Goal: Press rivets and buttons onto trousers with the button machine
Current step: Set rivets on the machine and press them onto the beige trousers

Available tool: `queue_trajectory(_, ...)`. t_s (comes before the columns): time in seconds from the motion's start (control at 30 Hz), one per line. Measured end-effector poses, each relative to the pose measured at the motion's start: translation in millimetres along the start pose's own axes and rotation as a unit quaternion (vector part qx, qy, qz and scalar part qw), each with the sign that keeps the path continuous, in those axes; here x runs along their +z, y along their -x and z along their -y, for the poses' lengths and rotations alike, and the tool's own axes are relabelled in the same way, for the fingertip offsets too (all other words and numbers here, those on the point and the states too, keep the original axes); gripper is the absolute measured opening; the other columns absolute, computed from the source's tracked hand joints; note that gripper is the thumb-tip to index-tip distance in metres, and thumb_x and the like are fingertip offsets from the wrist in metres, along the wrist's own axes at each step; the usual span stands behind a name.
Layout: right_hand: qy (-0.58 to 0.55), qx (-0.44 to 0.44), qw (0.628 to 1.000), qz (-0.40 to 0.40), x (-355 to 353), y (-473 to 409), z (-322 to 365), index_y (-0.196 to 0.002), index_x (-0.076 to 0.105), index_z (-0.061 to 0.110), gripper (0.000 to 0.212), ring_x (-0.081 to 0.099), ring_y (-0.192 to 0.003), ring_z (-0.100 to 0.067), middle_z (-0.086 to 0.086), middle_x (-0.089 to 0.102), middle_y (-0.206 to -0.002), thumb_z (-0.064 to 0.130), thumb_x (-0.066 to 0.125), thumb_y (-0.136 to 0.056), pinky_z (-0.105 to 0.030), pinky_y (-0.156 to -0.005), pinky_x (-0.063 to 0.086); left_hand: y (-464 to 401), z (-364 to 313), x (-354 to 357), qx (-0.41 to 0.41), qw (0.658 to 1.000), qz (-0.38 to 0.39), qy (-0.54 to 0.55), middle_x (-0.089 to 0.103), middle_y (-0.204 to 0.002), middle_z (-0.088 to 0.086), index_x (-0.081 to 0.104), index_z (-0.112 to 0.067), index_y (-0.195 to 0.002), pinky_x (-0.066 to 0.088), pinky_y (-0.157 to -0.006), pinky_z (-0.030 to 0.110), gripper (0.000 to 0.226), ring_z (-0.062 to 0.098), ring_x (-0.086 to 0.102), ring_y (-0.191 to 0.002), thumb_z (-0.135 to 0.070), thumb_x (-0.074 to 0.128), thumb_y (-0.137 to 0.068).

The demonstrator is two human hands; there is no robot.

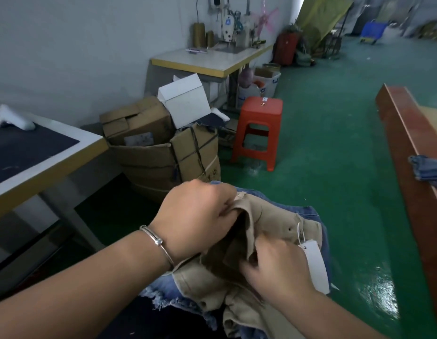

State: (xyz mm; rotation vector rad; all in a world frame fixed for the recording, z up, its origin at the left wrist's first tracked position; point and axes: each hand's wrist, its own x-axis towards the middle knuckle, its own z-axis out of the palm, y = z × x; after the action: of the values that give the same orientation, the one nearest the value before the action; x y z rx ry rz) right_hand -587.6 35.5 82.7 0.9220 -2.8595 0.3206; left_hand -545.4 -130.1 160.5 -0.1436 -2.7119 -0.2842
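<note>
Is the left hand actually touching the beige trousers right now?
Touching. The head view shows the left hand with fingers curled round the waistband of the beige cotton trousers, gripping the fabric.

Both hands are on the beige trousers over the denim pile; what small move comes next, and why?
Probably lift the beige cotton trousers clear of the blue frayed denim garments beneath. The left hand grips the waistband and the right hand holds the fabric near the white paper tag, but no button machine is in view, so the garment must be carried to it.
</note>
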Motion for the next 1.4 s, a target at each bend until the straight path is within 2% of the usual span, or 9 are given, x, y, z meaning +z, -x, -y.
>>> queue_trajectory(0.17, -0.145, -0.033, 0.989, -0.022, -37, -11, -66, -0.058, 0.029, 0.018, 0.029, 0.029, -0.046, -0.013, 0.0, 0.029, -0.047, 0.022, 0.058, -0.06, -0.03, -0.047, 0.02, 20, 18, 13, 0.027, 0.991, 0.093, -0.089, 0.048, -0.079, -0.01, 0.03, -0.028, -0.089, 0.03, -0.049, 0.028, 0.032, 0.015, 0.049, -0.067, -0.031, 0.06, -0.078)
queue_trajectory(0.4, 0.101, -0.084, 0.932, 0.337, -70, 0, -112, -0.071, 0.042, 0.025, 0.016, 0.035, -0.057, -0.005, 0.004, 0.043, -0.064, 0.022, 0.057, -0.07, -0.03, -0.055, 0.027, 37, 7, 47, 0.029, 0.975, 0.207, -0.075, 0.058, -0.099, -0.003, 0.039, -0.03, -0.089, 0.036, -0.063, 0.03, 0.017, 0.019, 0.053, -0.085, -0.028, 0.055, -0.085)
queue_trajectory(0.53, -0.003, -0.086, 0.876, 0.475, -59, -1, -91, -0.074, 0.057, 0.025, 0.015, 0.047, -0.058, -0.003, 0.01, 0.055, -0.064, 0.036, 0.066, -0.075, -0.023, -0.054, 0.036, 46, 8, 47, 0.018, 0.903, 0.42, 0.089, 0.062, -0.087, -0.006, 0.06, -0.024, -0.091, 0.039, -0.066, 0.027, 0.041, 0.015, 0.058, -0.081, -0.064, 0.059, -0.084)
queue_trajectory(0.63, -0.197, -0.057, 0.915, 0.346, -56, -24, -71, -0.064, 0.058, 0.03, 0.028, 0.049, -0.05, 0.001, 0.012, 0.056, -0.056, 0.053, 0.067, -0.079, -0.018, -0.052, 0.038, 41, 21, 41, -0.087, 0.802, 0.547, 0.225, 0.063, -0.076, -0.008, 0.066, -0.026, -0.083, 0.042, -0.06, 0.015, 0.046, 0.005, 0.056, -0.064, -0.07, 0.051, -0.087)
queue_trajectory(0.73, -0.174, -0.08, 0.965, 0.178, -25, -43, -34, -0.066, 0.049, 0.027, 0.036, 0.044, -0.055, -0.002, 0.013, 0.05, -0.059, 0.059, 0.06, -0.078, -0.028, -0.055, 0.035, 38, 26, 42, -0.135, 0.751, 0.572, 0.3, 0.061, -0.068, 0.0, 0.067, -0.017, -0.091, 0.043, -0.053, 0.007, 0.04, 0.006, 0.055, -0.052, -0.052, 0.048, -0.098)
queue_trajectory(0.87, 0.091, -0.169, 0.903, 0.384, 15, -58, 2, -0.081, 0.05, 0.033, 0.022, 0.057, -0.093, -0.018, 0.011, 0.047, -0.082, 0.052, 0.06, -0.082, -0.028, -0.067, 0.037, 48, 44, 27, -0.161, 0.834, 0.442, 0.288, 0.058, -0.058, -0.01, 0.063, -0.016, -0.082, 0.035, -0.049, 0.002, 0.029, -0.006, 0.051, -0.048, -0.04, 0.055, -0.097)
queue_trajectory(1.1, 0.089, -0.42, 0.839, 0.336, -48, -121, 163, -0.08, 0.047, 0.037, 0.026, 0.051, -0.073, 0.009, 0.017, 0.057, -0.083, 0.062, 0.052, -0.085, -0.01, -0.066, 0.041, 133, 124, -82, -0.369, 0.875, 0.199, 0.242, 0.062, -0.068, -0.009, 0.061, -0.024, -0.078, 0.047, -0.057, 0.016, 0.022, -0.002, 0.056, -0.05, -0.037, 0.059, -0.096)
queue_trajectory(1.23, 0.078, -0.622, 0.729, 0.273, -65, -87, 291, -0.11, 0.048, 0.045, 0.047, 0.057, -0.103, 0.001, 0.019, 0.059, -0.11, 0.077, 0.047, -0.077, -0.02, -0.088, 0.049, 215, 120, -165, -0.475, 0.854, -0.022, 0.214, 0.06, -0.065, -0.01, 0.062, -0.021, -0.081, 0.044, -0.052, 0.012, 0.019, 0.0, 0.056, -0.049, -0.032, 0.06, -0.096)
queue_trajectory(1.4, -0.044, -0.766, 0.609, 0.201, -79, -10, 408, -0.09, 0.048, 0.041, 0.028, 0.054, -0.081, 0.001, 0.019, 0.058, -0.087, 0.067, 0.053, -0.081, -0.021, -0.072, 0.046, 342, 53, -234, -0.563, 0.797, -0.186, 0.114, 0.067, -0.093, 0.015, 0.067, -0.004, -0.094, 0.05, -0.084, 0.038, 0.017, 0.018, 0.06, -0.083, -0.02, 0.061, -0.096)
